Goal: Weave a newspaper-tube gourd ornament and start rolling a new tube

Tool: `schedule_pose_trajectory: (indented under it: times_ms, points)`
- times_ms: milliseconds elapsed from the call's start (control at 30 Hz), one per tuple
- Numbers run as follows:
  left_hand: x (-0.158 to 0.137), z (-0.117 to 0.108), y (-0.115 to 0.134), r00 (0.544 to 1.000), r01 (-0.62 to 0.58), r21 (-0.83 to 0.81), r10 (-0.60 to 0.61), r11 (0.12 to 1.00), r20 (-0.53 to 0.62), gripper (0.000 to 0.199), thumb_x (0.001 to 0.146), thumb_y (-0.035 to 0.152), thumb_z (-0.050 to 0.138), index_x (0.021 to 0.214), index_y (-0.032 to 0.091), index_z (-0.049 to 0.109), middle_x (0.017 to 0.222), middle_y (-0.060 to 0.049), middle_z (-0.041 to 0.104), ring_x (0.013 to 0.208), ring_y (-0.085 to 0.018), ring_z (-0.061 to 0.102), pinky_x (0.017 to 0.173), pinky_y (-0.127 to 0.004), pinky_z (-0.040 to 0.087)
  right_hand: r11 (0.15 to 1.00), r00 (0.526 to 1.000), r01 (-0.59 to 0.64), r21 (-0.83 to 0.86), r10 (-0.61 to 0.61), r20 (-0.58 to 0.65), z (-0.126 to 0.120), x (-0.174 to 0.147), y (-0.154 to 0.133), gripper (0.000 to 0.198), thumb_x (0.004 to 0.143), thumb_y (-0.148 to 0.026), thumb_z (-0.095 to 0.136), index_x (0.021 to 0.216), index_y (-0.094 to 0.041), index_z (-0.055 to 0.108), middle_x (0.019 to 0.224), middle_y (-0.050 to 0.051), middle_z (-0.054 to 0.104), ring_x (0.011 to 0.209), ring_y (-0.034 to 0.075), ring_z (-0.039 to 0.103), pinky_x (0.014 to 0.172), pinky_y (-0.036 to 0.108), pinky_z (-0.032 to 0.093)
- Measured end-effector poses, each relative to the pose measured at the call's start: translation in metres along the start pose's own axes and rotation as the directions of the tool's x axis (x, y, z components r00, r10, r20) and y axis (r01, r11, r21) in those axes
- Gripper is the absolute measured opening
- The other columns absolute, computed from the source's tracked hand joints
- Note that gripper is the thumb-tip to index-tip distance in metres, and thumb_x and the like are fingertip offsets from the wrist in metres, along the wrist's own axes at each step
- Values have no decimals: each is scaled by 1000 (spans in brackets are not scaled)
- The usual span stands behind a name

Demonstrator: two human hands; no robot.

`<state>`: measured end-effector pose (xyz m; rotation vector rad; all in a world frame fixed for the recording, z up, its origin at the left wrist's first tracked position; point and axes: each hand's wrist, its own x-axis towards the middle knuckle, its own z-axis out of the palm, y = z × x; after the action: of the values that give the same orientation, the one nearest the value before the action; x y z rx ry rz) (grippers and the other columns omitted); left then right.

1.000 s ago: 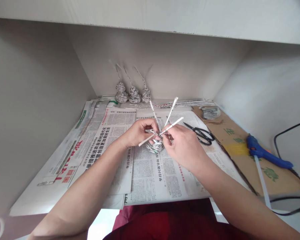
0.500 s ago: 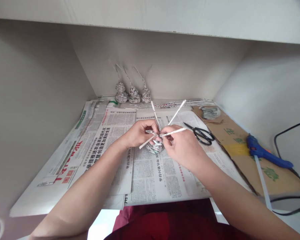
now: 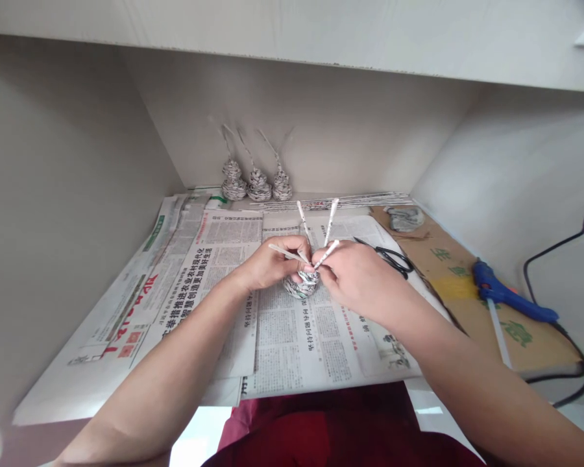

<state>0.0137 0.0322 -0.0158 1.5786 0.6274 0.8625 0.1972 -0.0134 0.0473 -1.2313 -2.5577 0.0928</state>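
Observation:
A small woven newspaper gourd stands on the newspaper sheets, its top hidden by my fingers. My left hand is closed around its upper left side, fingers bent over the weave. From the right, my right hand pinches at the top, where a rolled paper strip sticks up by the fingertips. Other paper strips fan out from the gourd: two point away from me, and one lies leftward over my left hand.
Three finished-looking paper gourds with thin stems stand at the back wall. Rolled paper sticks lie beside them. At right are black scissors, a cardboard sheet, a crumpled grey bundle and a blue glue gun with cable.
My right hand has turned inward over the gourd's top, and the strips have shifted: the right ones swung left and more upright, the left one rose over my left hand.

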Motion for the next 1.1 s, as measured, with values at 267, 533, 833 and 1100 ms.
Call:
schedule_pose_trajectory:
  times_ms: [267, 533, 833, 1100]
  points:
    - [1, 3, 3, 1000, -7, 16, 7, 1000, -9, 26, 72, 29, 78, 73, 13, 59, 69, 1, 60, 57, -10, 59, 52, -21, 52, 976, 975, -216, 13, 216, -45, 3, 11, -9, 22, 78, -13, 54, 58, -21, 59, 54, 1, 55, 49, 13, 45, 48, 28, 28]
    - [1, 0, 1, 1000, -7, 3, 7, 1000, -22, 25, 72, 28, 78, 75, 12, 59, 76, -1, 60, 63, -11, 61, 55, -24, 55, 965, 959, -255, 61, 261, -113, 10, 7, 1, 10, 79, -18, 58, 73, -22, 66, 63, 0, 63, 56, 14, 52, 53, 28, 31]
    - [0, 5, 2, 998, -6, 16, 7, 1000, -66, 25, 72, 29, 78, 73, 12, 60, 74, 0, 61, 59, -11, 61, 54, -24, 56, 946, 948, -313, 80, 317, -43, 10, 16, 4, 5, 73, -24, 65, 71, -22, 61, 68, 1, 65, 60, 15, 53, 52, 27, 31]
    - [3, 2, 6, 994, -9, -12, 8, 1000, -109, 29, 70, 32, 80, 73, 12, 59, 69, 0, 63, 56, -12, 62, 50, -24, 56, 907, 946, -279, 314, 316, -72, 1, 1, 13, 14, 78, -21, 63, 92, -24, 66, 66, -3, 66, 55, 11, 54, 53, 25, 37]
